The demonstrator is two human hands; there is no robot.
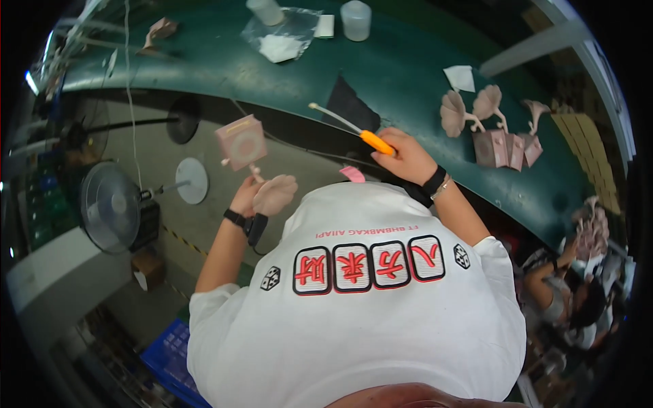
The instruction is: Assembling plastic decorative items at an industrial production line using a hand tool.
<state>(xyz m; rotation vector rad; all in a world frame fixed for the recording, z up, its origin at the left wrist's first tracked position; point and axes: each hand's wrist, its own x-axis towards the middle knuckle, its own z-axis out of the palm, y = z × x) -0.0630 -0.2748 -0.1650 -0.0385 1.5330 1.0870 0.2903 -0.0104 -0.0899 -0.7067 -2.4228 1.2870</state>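
My left hand (243,198) is closed around the neck of a pink gramophone-shaped ornament (242,144), out past the table's near edge. Its square box with a round disc on the front points away from me, and its fluted horn (275,195) lies beside my wrist. In my right hand (407,158) is a screwdriver (375,142) with an orange handle. Its thin metal shaft points up and to the left, ending in a pale tip, apart from the ornament. A dark cloth (349,107) lies on the table just beyond the shaft.
Several similar pink gramophones (491,149) stand on the green table (401,68) at right. At the back are a clear plastic bag (280,42) and a white container (356,20). A fan (111,207) stands at left; another person (568,289) works at far right.
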